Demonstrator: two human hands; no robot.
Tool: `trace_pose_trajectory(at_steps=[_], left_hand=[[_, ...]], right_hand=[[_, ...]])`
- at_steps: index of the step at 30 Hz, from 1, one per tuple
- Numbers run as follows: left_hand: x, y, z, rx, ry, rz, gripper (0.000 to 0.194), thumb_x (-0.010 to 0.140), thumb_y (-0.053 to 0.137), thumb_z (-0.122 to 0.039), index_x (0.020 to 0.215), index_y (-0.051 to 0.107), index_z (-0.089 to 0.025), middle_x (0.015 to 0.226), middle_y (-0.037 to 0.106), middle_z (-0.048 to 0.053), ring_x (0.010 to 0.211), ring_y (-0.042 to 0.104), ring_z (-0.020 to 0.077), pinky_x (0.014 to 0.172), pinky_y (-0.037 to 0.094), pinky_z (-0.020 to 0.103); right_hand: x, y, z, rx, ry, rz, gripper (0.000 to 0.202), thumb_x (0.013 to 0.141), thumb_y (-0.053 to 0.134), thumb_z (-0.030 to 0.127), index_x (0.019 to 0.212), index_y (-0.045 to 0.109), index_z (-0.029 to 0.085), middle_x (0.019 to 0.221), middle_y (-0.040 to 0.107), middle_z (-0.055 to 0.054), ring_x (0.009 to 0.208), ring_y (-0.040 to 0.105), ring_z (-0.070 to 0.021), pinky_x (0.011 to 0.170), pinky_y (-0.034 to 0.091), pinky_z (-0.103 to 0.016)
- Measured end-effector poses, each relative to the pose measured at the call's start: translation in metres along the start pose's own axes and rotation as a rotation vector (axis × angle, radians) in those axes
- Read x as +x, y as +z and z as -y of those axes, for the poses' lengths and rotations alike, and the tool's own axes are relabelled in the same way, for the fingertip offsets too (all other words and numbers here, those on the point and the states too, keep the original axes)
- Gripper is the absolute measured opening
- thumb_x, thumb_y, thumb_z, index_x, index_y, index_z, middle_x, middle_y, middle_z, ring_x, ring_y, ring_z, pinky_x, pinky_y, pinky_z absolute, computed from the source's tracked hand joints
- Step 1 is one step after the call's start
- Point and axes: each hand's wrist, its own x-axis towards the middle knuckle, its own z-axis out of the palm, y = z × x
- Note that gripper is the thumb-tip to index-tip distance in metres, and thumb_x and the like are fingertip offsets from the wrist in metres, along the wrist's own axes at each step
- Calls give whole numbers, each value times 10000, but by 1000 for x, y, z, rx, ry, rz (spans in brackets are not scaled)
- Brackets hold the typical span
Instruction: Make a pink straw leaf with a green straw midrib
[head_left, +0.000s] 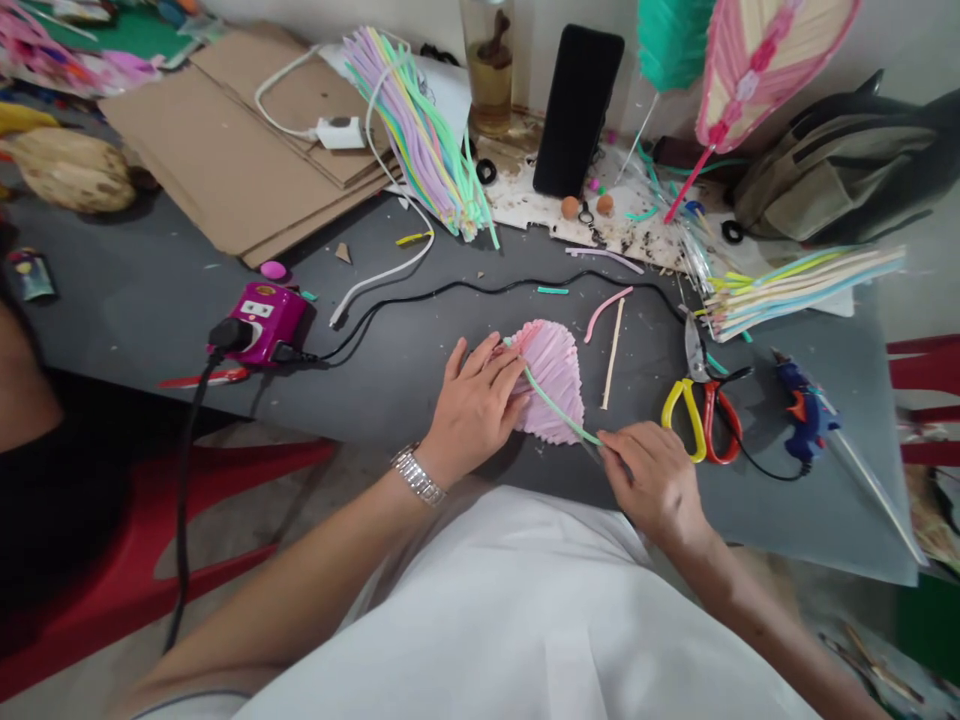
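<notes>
Mint-green chenille stem [556, 407] slants across the ribbed pink leaf shape [559, 362] on the bench [405, 350], its long axis running down-right into the right hand [652, 475], whose grip pinches that end. Left hand [476, 395], nearer the upper end, rests unclenched. The purple power socket's sticker [265, 291] seems too small to read.

Pink and lilac piece [556, 366], mint-green strip [556, 407]

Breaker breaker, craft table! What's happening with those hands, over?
Left hand spread over the lilac pleated piece. Right hand pinching the green strip that runs across it. Scissors close beside the right hand, off the piece.
</notes>
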Motion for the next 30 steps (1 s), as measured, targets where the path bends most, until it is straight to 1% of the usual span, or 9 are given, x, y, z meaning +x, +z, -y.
trace_pose_trajectory(at_steps=[3, 7, 12, 16, 21, 27, 30], left_hand=[[1, 0, -1, -16, -12, 6, 366, 1013, 520, -329, 1323, 618, -162, 1402, 663, 132, 1451, 451, 361, 1213, 259, 640], [2, 1, 0, -37, -32, 9, 351, 1005, 529, -329, 1306, 631, -182, 1415, 653, 120, 1437, 463, 358, 1216, 253, 641], [4, 2, 1, -55, -51, 11, 311, 993, 544, -320, 1250, 660, -190, 1384, 669, 112, 1402, 493, 342, 1215, 272, 620], [6, 3, 3, -54, -52, 1, 280, 992, 508, -240, 1208, 680, -189, 1329, 701, 91, 1374, 513, 323, 1214, 277, 608], [7, 6, 7, -70, -60, -18, 307, 993, 465, -194, 1192, 697, -227, 1303, 713, 67, 1348, 526, 295, 1215, 273, 594], [12, 8, 12, -83, -59, -29, 284, 950, 509, -153, 1116, 723, -239, 1245, 737, 43, 1294, 552, 284, 1215, 255, 591], [15, 7, 13, -103, -67, -33, 280, 945, 508, -150, 1087, 729, -245, 1219, 745, 35, 1279, 558, 276, 1214, 251, 585]], right_hand=[[5, -6, -4, 64, 40, -21, 95, 949, 615, 111, 907, 680, 166, 738, 632, -39, 726, 580, -193, 695, 425, -343], [19, -13, -3, 242, 168, -104, 75, 946, 626, 157, 919, 688, 190, 758, 653, -25, 701, 597, -168, 671, 464, -310], [49, -19, 5, 317, 341, -150, 96, 931, 649, 230, 861, 706, 199, 724, 665, 7, 615, 572, -130, 577, 426, -259], [65, -16, 4, 391, 432, -179, 126, 894, 679, 282, 809, 712, 196, 655, 638, 25, 572, 539, -122, 562, 412, -254], [68, -8, -8, 561, 582, -194, 135, 853, 712, 319, 798, 714, 196, 637, 619, 25, 578, 530, -129, 573, 409, -263], [75, -5, -15, 897, 749, -232, 163, 792, 718, 272, 660, 660, 197, 578, 563, 29, 562, 489, -114, 551, 393, -248], [80, -5, -14, 987, 764, -231, 162, 783, 722, 248, 649, 652, 190, 568, 555, 31, 555, 472, -103, 544, 379, -239]])
